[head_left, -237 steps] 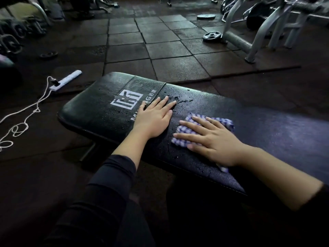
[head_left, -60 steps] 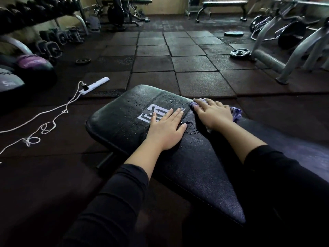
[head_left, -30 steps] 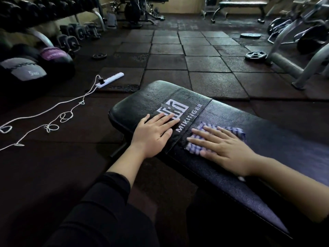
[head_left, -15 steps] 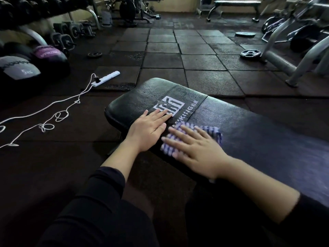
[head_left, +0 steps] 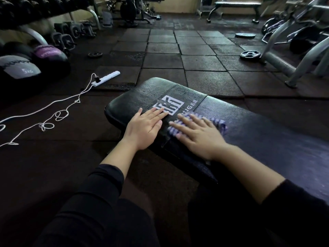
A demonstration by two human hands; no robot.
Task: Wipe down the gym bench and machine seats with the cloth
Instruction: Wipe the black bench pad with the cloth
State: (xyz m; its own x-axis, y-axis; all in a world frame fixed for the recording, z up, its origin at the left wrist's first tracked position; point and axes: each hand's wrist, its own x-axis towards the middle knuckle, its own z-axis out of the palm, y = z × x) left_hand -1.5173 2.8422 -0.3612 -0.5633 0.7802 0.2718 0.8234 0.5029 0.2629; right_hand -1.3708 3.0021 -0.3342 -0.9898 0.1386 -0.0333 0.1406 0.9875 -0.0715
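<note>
A black padded gym bench (head_left: pixel 263 139) with a white logo stretches from the middle of the view to the right edge; water droplets speckle its far end. My left hand (head_left: pixel 144 128) lies flat on the pad beside the logo, fingers together, holding nothing. My right hand (head_left: pixel 199 136) presses flat on a blue-and-white checked cloth (head_left: pixel 219 124) just right of the left hand. The cloth is mostly hidden under the palm and fingers and looks motion-blurred.
A white power strip (head_left: pixel 106 79) with a looping white cord (head_left: pixel 53 114) lies on the rubber floor at left. Medicine balls (head_left: pixel 19 68) and dumbbells (head_left: pixel 71 34) line the left. Weight plates (head_left: pixel 250 54) and a grey machine frame (head_left: pixel 284 65) stand at right; another bench (head_left: pixel 236 5) is far back.
My right hand slid the cloth from the bench's far edge back toward me, then leftward next to my left hand. My left hand stayed pressed on the pad near the logo.
</note>
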